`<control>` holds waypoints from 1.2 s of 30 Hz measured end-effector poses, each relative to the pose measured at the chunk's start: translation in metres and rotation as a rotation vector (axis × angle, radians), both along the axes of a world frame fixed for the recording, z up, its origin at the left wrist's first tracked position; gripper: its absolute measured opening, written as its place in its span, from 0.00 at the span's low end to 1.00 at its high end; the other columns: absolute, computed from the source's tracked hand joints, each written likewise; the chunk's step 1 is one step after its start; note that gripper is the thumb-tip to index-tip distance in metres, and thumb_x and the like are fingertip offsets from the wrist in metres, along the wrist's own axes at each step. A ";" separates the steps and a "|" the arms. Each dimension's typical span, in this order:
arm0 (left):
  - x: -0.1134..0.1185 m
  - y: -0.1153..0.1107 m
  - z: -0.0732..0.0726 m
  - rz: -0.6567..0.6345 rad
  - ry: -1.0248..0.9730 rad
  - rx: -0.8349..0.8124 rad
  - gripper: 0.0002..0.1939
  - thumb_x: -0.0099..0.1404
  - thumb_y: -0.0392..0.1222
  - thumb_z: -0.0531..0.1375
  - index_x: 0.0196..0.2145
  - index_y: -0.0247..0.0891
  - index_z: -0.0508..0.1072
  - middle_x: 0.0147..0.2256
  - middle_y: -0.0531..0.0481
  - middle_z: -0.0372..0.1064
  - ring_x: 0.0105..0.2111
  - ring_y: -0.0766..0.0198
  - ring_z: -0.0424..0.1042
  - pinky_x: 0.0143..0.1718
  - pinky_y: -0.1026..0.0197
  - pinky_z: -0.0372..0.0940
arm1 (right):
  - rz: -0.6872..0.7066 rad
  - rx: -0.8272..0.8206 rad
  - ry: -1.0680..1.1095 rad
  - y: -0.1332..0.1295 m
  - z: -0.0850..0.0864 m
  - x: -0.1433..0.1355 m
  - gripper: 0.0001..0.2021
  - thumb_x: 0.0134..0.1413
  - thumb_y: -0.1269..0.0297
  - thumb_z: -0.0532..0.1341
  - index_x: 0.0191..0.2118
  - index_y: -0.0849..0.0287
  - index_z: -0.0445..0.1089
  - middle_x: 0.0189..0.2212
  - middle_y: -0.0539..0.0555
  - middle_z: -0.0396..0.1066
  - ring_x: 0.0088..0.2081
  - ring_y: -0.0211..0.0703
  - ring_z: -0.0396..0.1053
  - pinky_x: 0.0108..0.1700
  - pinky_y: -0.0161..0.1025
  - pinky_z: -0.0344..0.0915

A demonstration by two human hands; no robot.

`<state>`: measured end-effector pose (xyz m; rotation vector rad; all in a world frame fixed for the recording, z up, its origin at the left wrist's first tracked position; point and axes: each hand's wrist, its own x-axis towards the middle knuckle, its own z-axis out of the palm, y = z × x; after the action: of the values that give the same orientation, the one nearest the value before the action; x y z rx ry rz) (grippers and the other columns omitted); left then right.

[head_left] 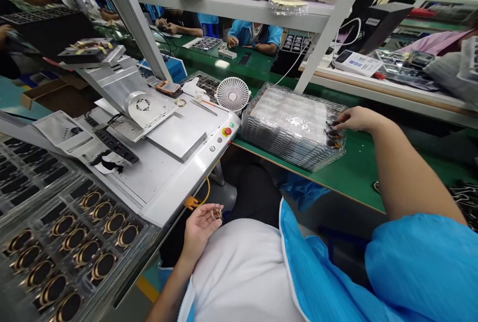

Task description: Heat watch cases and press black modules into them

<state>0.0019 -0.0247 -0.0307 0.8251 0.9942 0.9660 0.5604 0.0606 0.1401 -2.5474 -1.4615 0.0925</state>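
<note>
In front of my belly, my left hand [201,227] holds a small gold-rimmed watch case ring [215,214] between thumb and fingers. My right hand [356,119] reaches out to the right end of a stack of clear plastic trays [295,145]. Its fingertips pinch a small dark round watch part [331,124] in the top tray; the fingers partly cover it. More dark watch parts [332,138] lie just below it in that tray. A translucent wrapping sheet [291,113] covers most of the stack's top.
A white machine [186,177] with a red button [227,131] stands on the left. Trays of gold-rimmed watch cases [87,252] lie at lower left. A white fan [232,94] sits beside the stack. Shelf posts [324,33] rise behind it. Co-workers sit across the green bench [362,162].
</note>
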 end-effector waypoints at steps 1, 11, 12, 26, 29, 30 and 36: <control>0.000 0.000 0.000 -0.004 -0.011 -0.002 0.24 0.48 0.41 0.81 0.42 0.38 0.80 0.46 0.42 0.84 0.48 0.56 0.83 0.52 0.56 0.77 | -0.015 0.024 0.012 -0.003 0.003 -0.006 0.13 0.41 0.75 0.79 0.22 0.63 0.74 0.17 0.52 0.71 0.22 0.35 0.61 0.31 0.43 0.61; 0.012 0.012 0.059 -0.270 -0.170 -0.052 0.45 0.34 0.58 0.83 0.50 0.40 0.81 0.59 0.33 0.76 0.42 0.50 0.83 0.46 0.49 0.76 | 1.092 0.191 0.639 -0.028 -0.030 -0.234 0.07 0.60 0.69 0.69 0.31 0.52 0.82 0.38 0.53 0.81 0.39 0.43 0.80 0.42 0.38 0.77; 0.011 0.014 0.067 -0.338 -0.202 -0.058 0.48 0.33 0.60 0.83 0.52 0.41 0.80 0.58 0.33 0.77 0.42 0.49 0.83 0.44 0.50 0.75 | 1.259 0.249 0.720 -0.027 -0.036 -0.255 0.09 0.63 0.70 0.66 0.33 0.52 0.82 0.39 0.54 0.81 0.39 0.43 0.80 0.40 0.37 0.78; 0.000 -0.007 0.051 -0.101 -0.314 0.112 0.51 0.40 0.45 0.84 0.61 0.42 0.75 0.44 0.44 0.82 0.45 0.54 0.83 0.48 0.57 0.76 | 0.848 0.437 1.368 -0.036 -0.112 -0.354 0.14 0.64 0.57 0.71 0.52 0.54 0.82 0.38 0.55 0.81 0.36 0.44 0.81 0.37 0.40 0.82; 0.004 -0.011 0.043 -0.122 -0.282 0.125 0.54 0.40 0.48 0.84 0.64 0.41 0.71 0.49 0.38 0.81 0.48 0.47 0.83 0.48 0.54 0.76 | 0.765 0.529 1.299 -0.043 -0.119 -0.365 0.09 0.65 0.62 0.70 0.48 0.54 0.84 0.35 0.54 0.79 0.32 0.41 0.79 0.34 0.39 0.81; 0.004 -0.012 0.041 -0.139 -0.270 0.135 0.55 0.41 0.49 0.84 0.65 0.41 0.70 0.51 0.37 0.80 0.49 0.45 0.83 0.47 0.53 0.76 | 0.750 0.558 1.273 -0.044 -0.119 -0.366 0.08 0.65 0.63 0.69 0.47 0.53 0.84 0.35 0.54 0.79 0.31 0.41 0.78 0.32 0.39 0.81; -0.002 -0.006 0.040 -0.133 -0.270 0.210 0.56 0.41 0.50 0.84 0.66 0.52 0.68 0.70 0.35 0.62 0.44 0.53 0.84 0.45 0.57 0.78 | 0.876 0.620 1.104 -0.040 -0.108 -0.359 0.07 0.63 0.70 0.67 0.37 0.53 0.84 0.36 0.56 0.82 0.34 0.44 0.79 0.33 0.40 0.78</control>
<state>-0.0004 -0.0306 0.0094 0.8952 0.6056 1.0466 0.2013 0.0201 0.0318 -0.8986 -1.5508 0.8392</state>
